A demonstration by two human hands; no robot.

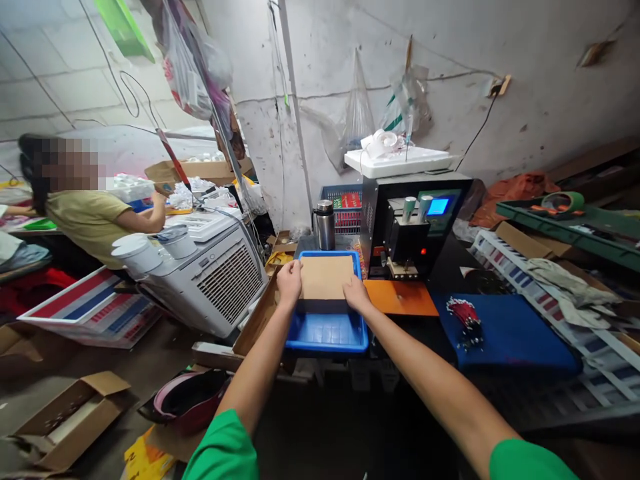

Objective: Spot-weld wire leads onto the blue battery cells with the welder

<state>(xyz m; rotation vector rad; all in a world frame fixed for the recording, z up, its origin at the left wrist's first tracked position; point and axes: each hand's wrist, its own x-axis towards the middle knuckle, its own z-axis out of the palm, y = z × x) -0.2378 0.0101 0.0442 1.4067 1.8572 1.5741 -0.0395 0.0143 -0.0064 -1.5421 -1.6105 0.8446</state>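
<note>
Both of my hands hold a flat piece of brown cardboard (326, 279) by its two sides, above a blue plastic tray (327, 337). My left hand (289, 283) is closed on the cardboard's left edge. On the opposite edge, my right hand (356, 293) grips it with curled fingers. A dark strip runs along the near side of the cardboard. The cardboard covers the far part of the tray. Right of the tray stands a black machine (407, 227) with a lit blue screen, and an orange plate (401, 298) lies before it.
A steel thermos (325, 225) stands behind the tray. Small red-and-white pieces (465, 317) lie on a blue mat (515, 333) at right. A grey air cooler (220, 273) is at left, where another person (95, 213) works at a table. Open cardboard boxes (75, 420) lie on the floor.
</note>
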